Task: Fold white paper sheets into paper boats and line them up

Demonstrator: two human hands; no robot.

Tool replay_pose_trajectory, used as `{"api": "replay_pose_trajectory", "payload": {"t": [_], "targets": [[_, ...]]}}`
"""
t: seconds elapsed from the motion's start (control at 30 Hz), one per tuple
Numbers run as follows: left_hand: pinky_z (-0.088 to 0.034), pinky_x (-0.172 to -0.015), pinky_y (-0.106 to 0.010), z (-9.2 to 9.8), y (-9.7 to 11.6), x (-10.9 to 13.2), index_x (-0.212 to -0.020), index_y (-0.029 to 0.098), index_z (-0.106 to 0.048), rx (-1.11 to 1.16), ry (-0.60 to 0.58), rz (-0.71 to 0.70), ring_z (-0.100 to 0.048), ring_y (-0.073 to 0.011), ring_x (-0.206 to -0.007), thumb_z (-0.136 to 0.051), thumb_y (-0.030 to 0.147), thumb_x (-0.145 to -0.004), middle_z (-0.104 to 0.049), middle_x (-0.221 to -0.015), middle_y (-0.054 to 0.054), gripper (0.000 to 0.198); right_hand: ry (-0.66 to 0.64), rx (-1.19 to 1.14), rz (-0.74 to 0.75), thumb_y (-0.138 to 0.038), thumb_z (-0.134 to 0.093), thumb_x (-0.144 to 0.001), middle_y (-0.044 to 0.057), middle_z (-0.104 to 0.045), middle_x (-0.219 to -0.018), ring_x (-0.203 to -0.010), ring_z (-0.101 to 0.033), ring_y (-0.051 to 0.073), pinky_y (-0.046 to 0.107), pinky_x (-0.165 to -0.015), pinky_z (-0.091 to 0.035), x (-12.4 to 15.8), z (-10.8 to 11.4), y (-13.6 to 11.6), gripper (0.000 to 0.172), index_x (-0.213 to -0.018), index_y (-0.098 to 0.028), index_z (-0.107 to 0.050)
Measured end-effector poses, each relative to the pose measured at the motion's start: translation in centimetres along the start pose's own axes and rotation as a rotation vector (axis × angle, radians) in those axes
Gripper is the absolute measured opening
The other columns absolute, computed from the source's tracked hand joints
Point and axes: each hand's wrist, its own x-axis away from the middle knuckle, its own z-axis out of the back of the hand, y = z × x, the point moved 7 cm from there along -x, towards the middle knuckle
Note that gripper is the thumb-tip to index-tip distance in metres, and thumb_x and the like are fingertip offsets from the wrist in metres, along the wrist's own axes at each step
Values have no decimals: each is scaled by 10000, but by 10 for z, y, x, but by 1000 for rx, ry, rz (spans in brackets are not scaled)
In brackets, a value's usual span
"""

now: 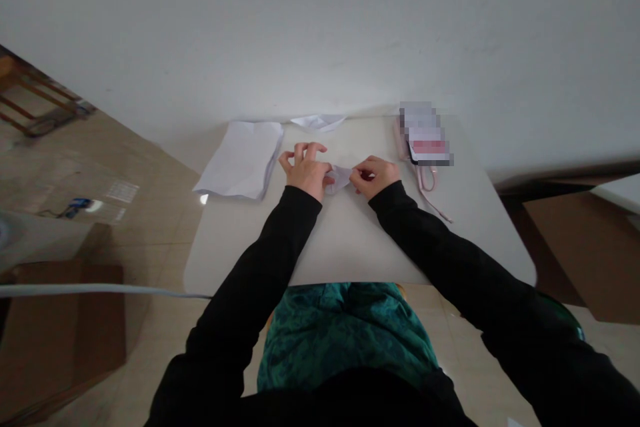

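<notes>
A small piece of folded white paper is between my hands, low over the middle of the white table. My left hand grips its left end between thumb and forefinger, the other fingers spread above the tabletop. At the right end, my right hand pinches the paper with its fingers curled in. Behind them, by the wall, lies a folded white paper shape with pointed ends, much like a paper boat. A stack of white paper sheets rests to the left of my left hand.
On the table, at the back right, a phone leans on a pink holder with a pink strap. The wall borders the far edge. Cardboard boxes stand on the right; a cable crosses at the left.
</notes>
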Motion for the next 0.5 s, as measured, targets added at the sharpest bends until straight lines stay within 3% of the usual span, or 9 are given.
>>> {"api": "replay_pose_trajectory", "payload": {"t": [0.13,0.2,0.3,0.37,0.43,0.5], "targets": [[-232,-994,-574,5,9,1,-869,249,-692,26,12,-59,-327,-338,-1267,-618,217,-799,-442,-1394,-50,107,-59,-45,-37,-233,-601,-676,8,-659,-644,-490,-572,97,218,-488,-453,-2,-3,4,116,-673,-171,-699],[-286,-1002,-546,7,9,0,-1094,269,-625,107,97,-28,-373,-319,-1254,-598,227,-816,-382,-1439,-79,283,-21,-103,-114,-236,-607,-673,7,-647,-601,-479,-591,110,226,-478,-472,-2,-2,11,108,-640,-165,-681],[-434,-921,-441,2,-1,-4,-1361,253,-384,401,277,121,-473,-272,-1179,-606,242,-808,-325,-1460,-145,596,83,-285,-252,-242,-632,-657,3,-627,-549,-497,-635,149,260,-485,-532,0,0,20,92,-620,-158,-647],[-501,-826,-350,-14,-11,-6,-1365,224,-356,701,316,238,-568,-206,-1038,-602,240,-813,-413,-1390,-161,605,135,-461,-300,-263,-659,-646,10,-634,-572,-531,-661,169,290,-507,-575,2,-1,21,115,-619,-158,-621],[-528,-732,-288,-37,-15,-9,-1241,170,-475,1003,229,328,-615,-162,-889,-571,263,-840,-582,-1179,-133,422,117,-588,-311,-286,-668,-651,12,-631,-580,-539,-667,171,304,-517,-595,4,-6,18,143,-625,-159,-608],[-529,-657,-254,-52,-13,-12,-1027,137,-584,1227,125,342,-624,-140,-763,-527,338,-874,-654,-931,-82,259,44,-622,-314,-305,-665,-661,4,-615,-569,-512,-652,162,286,-465,-581,5,-13,14,155,-645,-162,-608]]}}
